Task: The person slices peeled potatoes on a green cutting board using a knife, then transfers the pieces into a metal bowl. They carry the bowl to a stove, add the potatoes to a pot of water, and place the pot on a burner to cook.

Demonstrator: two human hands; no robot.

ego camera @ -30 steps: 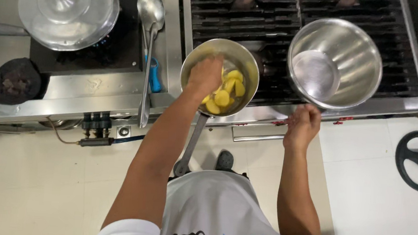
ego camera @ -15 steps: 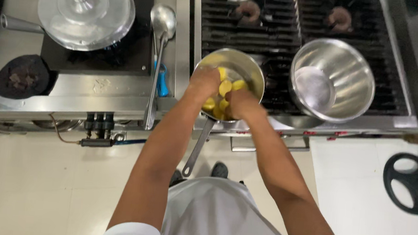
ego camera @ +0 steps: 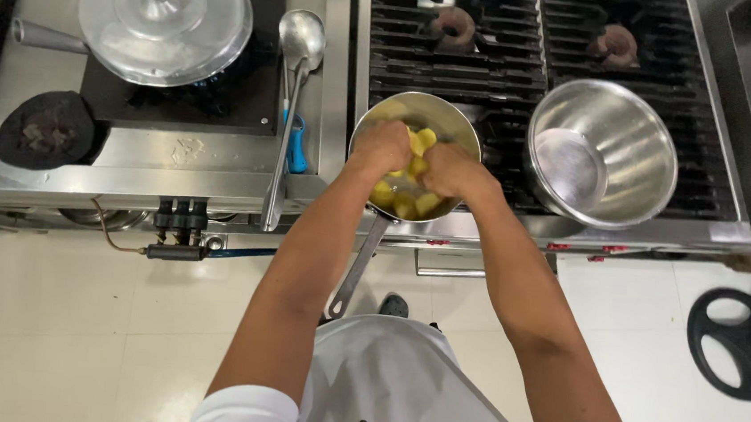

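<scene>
A steel saucepan (ego camera: pixel 441 113) with a long handle sits at the front edge of the black stove grate (ego camera: pixel 497 33). It holds yellow potato pieces (ego camera: pixel 405 203). Both my hands are inside the pan, fingers curled into the pieces. My left hand (ego camera: pixel 382 147) is on the left side of the pile. My right hand (ego camera: pixel 450 168) is on the right, touching the left one. What the fingers grip is hidden by the backs of the hands.
An empty steel mixing bowl (ego camera: pixel 612 149) stands right of the pan. A lidded pot (ego camera: pixel 166 16) and a long ladle (ego camera: pixel 293 97) lie on the left cooktop. A black wheel-shaped object (ego camera: pixel 736 342) lies on the floor at right.
My right hand left the stove's front edge and joined my left hand in the pan. The view shifted a little to the left.
</scene>
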